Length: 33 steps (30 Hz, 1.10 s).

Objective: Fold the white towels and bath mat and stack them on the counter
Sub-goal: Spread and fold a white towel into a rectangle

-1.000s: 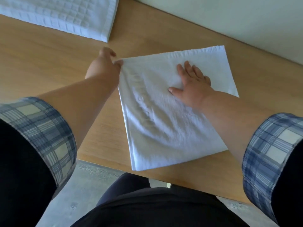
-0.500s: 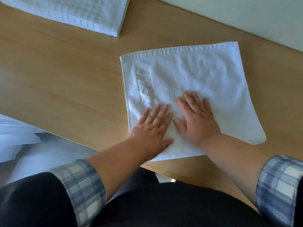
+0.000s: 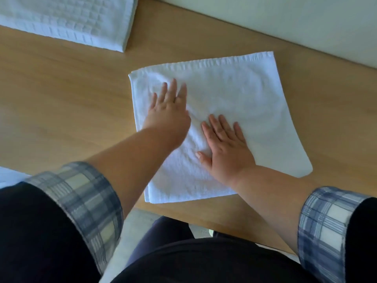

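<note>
Towel point(image 3: 234, 103): white and folded to a near square, it lies flat on the counter point(image 3: 61, 99) under both palms. Stacked layer edges show at the corner nearest the left forearm.
Left hand point(image 3: 167, 111): palm down with the fingers straight and spread wide, gripping nothing. It presses the towel's left part, and the fingertips are close to the far left corner. It is slightly blurred.
Right hand point(image 3: 224, 148): also flat and spread wide, holding nothing. It rests on the towel just beside and nearer than the left hand, with the thumb pointing towards it.
Reason for hold: flat palms probably pin the layers and smooth out air and creases, so the fold sits even before the next fold or stacking.
Heading: the hemmed edge lies ahead of both sets of fingertips, running left to right and rising to the right. The whole square is turned a little clockwise, and its rounded corner points out past the right wrist.
Long axis: barely marked. The towel looks slightly longer from the wrists towards the hem, but the wide lens makes this uncertain.
Mat point(image 3: 67, 17): waffle-textured and folded, it lies well beyond the left fingertips to their left, apart from the towel.
Wall point(image 3: 285, 21): pale, beyond the hem.
Cloth point(image 3: 8, 176): a white patch below the counter edge, outside the left sleeve. What it is cannot be told.
</note>
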Each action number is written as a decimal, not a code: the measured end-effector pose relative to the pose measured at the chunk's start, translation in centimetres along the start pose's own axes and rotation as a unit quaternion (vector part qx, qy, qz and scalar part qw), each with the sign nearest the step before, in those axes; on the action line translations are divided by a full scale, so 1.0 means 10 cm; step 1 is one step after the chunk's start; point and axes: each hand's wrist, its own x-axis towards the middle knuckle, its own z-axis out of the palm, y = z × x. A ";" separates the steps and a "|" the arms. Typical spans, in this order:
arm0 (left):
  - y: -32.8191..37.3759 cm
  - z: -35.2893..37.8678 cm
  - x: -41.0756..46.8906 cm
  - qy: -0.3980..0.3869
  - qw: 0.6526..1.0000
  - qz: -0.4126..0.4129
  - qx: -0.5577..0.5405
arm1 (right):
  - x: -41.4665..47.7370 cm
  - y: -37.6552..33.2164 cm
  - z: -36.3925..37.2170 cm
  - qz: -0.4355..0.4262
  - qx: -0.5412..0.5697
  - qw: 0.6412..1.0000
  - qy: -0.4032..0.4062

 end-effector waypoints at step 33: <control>0.00 0.44 -0.29 0.041 0.997 -0.004 0.066 | 1.50 1.22 -0.68 0.148 0.002 0.989 0.007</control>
